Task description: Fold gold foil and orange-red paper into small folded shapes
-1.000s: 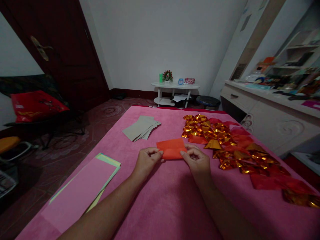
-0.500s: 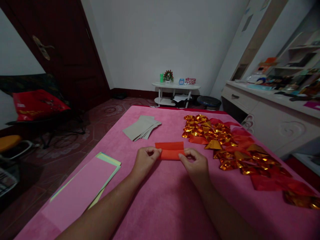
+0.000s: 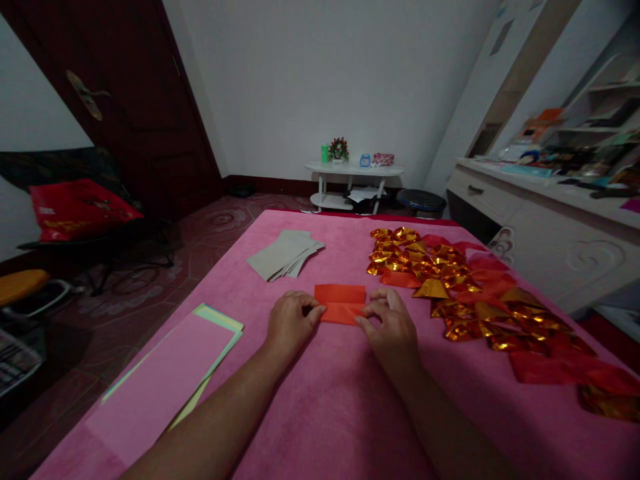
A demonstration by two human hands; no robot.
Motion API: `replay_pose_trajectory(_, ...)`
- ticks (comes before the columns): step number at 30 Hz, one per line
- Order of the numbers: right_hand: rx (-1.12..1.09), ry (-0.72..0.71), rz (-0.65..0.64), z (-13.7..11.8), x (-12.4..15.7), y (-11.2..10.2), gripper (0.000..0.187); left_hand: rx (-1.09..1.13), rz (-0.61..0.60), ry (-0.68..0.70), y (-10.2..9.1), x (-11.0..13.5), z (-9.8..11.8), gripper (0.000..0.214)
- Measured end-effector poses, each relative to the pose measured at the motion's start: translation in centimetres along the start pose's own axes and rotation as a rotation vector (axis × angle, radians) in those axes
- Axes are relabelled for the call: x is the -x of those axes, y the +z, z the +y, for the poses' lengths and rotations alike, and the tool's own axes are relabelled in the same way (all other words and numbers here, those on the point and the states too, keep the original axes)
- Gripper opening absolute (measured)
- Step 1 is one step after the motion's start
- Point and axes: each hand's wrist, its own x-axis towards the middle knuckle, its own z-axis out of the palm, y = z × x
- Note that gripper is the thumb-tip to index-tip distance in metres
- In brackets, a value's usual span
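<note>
A folded red paper lies flat on the pink cloth in front of me. My left hand pinches its left end with curled fingers. My right hand pinches its right end the same way, thumb and fingers pressed on the near fold. Both hands rest on the cloth. The near layer of the paper is folded up over the far layer, leaving a strip of the far layer showing.
A fanned stack of grey sheets lies beyond the paper on the left. Pink and pale green sheets lie near the left edge. Several gold and red folded foil pieces spread along the right side. A white dresser stands to the right.
The red paper went from a tilted, wider shape to a narrow level strip, its near edge folded up. Both hands moved slightly nearer and pressed down on its ends.
</note>
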Motion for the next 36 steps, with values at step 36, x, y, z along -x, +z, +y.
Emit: replay_pose_trajectory(36, 0.218, 0.195, -0.115, 0.3, -0.9, 0.9, 0.021, -0.074, -0.023, -0.17, -0.4, -0.2, 0.4, 0.014)
